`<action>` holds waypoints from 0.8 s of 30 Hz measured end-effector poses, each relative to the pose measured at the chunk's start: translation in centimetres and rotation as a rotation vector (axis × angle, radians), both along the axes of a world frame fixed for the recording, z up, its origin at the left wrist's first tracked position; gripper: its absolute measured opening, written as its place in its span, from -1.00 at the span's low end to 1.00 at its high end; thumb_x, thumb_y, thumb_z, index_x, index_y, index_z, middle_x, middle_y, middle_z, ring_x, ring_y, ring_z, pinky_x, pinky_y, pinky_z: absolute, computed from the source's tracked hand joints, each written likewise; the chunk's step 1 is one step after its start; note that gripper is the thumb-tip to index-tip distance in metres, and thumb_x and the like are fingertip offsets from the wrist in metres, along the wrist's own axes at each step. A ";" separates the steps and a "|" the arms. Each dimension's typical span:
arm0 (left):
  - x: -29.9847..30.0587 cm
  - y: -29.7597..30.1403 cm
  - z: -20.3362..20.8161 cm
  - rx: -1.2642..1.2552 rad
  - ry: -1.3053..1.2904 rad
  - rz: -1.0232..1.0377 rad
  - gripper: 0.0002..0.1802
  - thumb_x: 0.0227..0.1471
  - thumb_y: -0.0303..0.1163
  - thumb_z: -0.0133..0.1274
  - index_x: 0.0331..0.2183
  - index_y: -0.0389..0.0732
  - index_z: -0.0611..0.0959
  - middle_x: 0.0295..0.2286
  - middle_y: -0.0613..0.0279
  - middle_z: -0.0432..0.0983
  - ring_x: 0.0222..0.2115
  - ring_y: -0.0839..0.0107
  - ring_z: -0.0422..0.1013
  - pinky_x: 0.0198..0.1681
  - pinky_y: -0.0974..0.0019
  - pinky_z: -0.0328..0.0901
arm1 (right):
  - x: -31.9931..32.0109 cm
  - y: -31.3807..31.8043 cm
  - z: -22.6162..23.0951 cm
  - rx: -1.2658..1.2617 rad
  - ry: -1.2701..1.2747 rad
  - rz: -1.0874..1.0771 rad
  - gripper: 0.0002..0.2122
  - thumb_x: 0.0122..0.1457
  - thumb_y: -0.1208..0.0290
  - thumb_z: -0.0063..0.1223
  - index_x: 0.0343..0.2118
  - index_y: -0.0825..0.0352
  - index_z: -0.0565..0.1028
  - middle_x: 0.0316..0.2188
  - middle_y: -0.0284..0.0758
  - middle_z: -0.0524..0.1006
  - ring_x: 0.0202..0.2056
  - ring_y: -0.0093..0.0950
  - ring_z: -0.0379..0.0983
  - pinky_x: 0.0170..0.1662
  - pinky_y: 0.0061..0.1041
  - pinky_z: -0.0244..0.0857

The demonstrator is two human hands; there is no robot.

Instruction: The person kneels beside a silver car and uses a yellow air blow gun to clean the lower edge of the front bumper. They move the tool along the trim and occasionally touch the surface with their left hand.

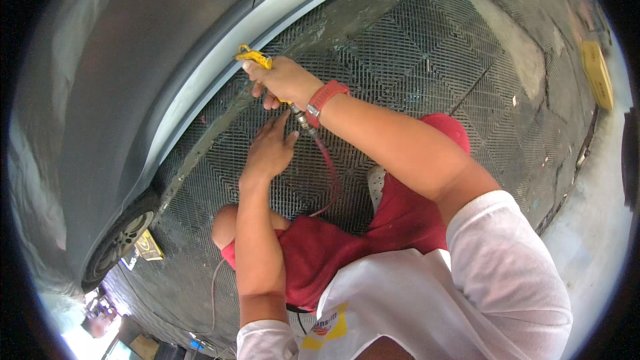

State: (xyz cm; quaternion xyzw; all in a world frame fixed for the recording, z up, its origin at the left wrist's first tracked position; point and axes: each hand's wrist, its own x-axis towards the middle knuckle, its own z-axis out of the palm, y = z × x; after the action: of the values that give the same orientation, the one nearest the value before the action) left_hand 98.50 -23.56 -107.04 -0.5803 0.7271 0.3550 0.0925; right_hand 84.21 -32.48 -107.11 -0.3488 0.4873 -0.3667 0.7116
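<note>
A yellow air blow gun (257,59) is gripped in my right hand (288,81), close to the pale lower sill (213,60) of a dark grey car. A metal coupling (300,117) at its lower end joins it to a reddish air hose (331,167), which curves down toward my knees. Just below and left of the coupling, my left hand (270,149) is open, its fingers stretched out and holding nothing. Whether its fingertips touch the gun's handle I cannot tell.
Dark ribbed floor tiles (400,60) lie beneath me. The car's wheel (123,240) stands at lower left, beside a yellow box (148,245). Another yellow box (595,75) is by the far right wall. The hose trails across the floor at lower left.
</note>
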 end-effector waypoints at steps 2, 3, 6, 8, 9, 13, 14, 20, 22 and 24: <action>-0.2 0.0 0.4 -0.004 0.023 0.006 -0.35 0.30 -0.13 0.00 0.32 -0.13 0.33 0.27 -0.25 0.24 0.32 -0.14 0.15 0.38 -0.01 0.07 | 0.0 -0.3 -0.2 0.001 -0.007 -0.062 -0.54 0.36 0.02 0.06 -0.22 0.48 0.53 -0.50 -0.31 0.57 -0.68 -0.57 0.43 -0.61 -0.53 0.35; -0.6 0.0 0.9 -0.001 0.040 0.010 -0.34 0.30 -0.13 0.00 0.33 -0.13 0.32 0.27 -0.25 0.25 0.32 -0.14 0.15 0.38 -0.01 0.07 | -0.5 -0.6 -0.2 0.000 0.020 -0.071 -0.54 0.36 0.02 0.07 -0.20 0.48 0.53 -0.48 -0.30 0.58 -0.66 -0.56 0.43 -0.60 -0.54 0.36; -0.5 0.1 0.3 0.005 -0.020 -0.009 -0.34 0.30 -0.12 -0.01 0.33 -0.12 0.32 0.26 -0.25 0.26 0.32 -0.13 0.15 0.39 -0.01 0.06 | -2.0 -1.5 0.5 0.000 0.112 -0.145 -0.57 0.35 0.04 0.10 -0.25 0.46 0.54 -0.50 -0.33 0.56 -0.67 -0.57 0.39 -0.60 -0.55 0.31; -0.3 0.1 -0.1 -0.012 -0.026 -0.031 -0.34 0.30 -0.13 -0.01 0.33 -0.13 0.32 0.26 -0.24 0.27 0.32 -0.13 0.16 0.39 0.00 0.06 | -2.8 -2.9 -0.9 -0.031 0.109 -0.298 -0.59 0.35 0.07 0.09 -0.34 0.43 0.52 -0.60 -0.36 0.49 -0.70 -0.52 0.40 -0.62 -0.49 0.29; 0.0 0.2 -0.1 -0.029 0.003 -0.028 -0.34 0.30 -0.13 -0.01 0.33 -0.13 0.32 0.25 -0.24 0.28 0.32 -0.12 0.16 0.39 0.00 0.06 | -2.8 -3.1 -0.6 -0.045 0.105 -0.365 -0.59 0.35 0.08 0.09 -0.38 0.42 0.52 -0.65 -0.37 0.46 -0.71 -0.50 0.40 -0.63 -0.45 0.29; -0.5 0.6 1.5 0.010 -0.001 0.036 -0.34 0.30 -0.13 -0.02 0.33 -0.16 0.32 0.25 -0.23 0.29 0.31 -0.12 0.18 0.39 0.00 0.06 | -3.5 -3.9 -0.1 -0.140 0.160 -0.636 -0.60 0.37 0.10 0.08 -0.42 0.40 0.49 -0.69 -0.43 0.38 -0.74 -0.52 0.30 -0.66 -0.44 0.22; -0.4 0.7 1.3 -0.017 0.017 0.015 -0.34 0.30 -0.13 -0.02 0.32 -0.16 0.32 0.25 -0.24 0.29 0.30 -0.12 0.19 0.38 0.00 0.06 | -3.9 -3.9 -0.2 -0.159 0.129 -0.670 -0.62 0.38 0.09 0.07 -0.37 0.39 0.48 -0.65 -0.43 0.38 -0.72 -0.56 0.28 -0.65 -0.49 0.20; 0.9 1.0 -0.5 -0.136 0.064 -0.018 -0.35 0.28 -0.15 0.00 0.31 -0.17 0.34 0.24 -0.22 0.30 0.28 -0.15 0.21 0.36 -0.03 0.09 | -2.8 -2.8 0.9 -0.107 0.071 -0.486 -0.61 0.41 0.03 0.00 -0.27 0.35 0.47 -0.62 -0.48 0.34 -0.70 -0.61 0.21 -0.63 -0.57 0.11; 0.4 1.0 -0.6 -0.182 0.037 0.003 -0.34 0.27 -0.17 0.02 0.30 -0.19 0.34 0.22 -0.21 0.32 0.26 -0.16 0.22 0.36 -0.03 0.10 | -2.0 -2.4 0.5 -0.098 0.098 -0.378 -0.56 0.40 -0.04 -0.01 -0.25 0.37 0.48 -0.63 -0.48 0.34 -0.71 -0.61 0.22 -0.63 -0.57 0.10; 0.5 0.9 -0.5 -0.243 0.043 0.007 -0.34 0.26 -0.17 0.02 0.30 -0.20 0.35 0.21 -0.19 0.33 0.26 -0.15 0.23 0.36 -0.04 0.11 | -0.8 -1.4 0.5 -0.074 0.118 -0.269 -0.50 0.39 -0.11 -0.03 -0.23 0.38 0.48 -0.63 -0.48 0.35 -0.71 -0.62 0.21 -0.64 -0.56 0.09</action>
State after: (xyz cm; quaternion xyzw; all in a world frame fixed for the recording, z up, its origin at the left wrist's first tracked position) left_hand 98.98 -22.65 -107.50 -0.5819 0.7646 0.2770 0.0045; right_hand 83.44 -33.89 -106.63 -0.3273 0.5566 -0.4553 0.6130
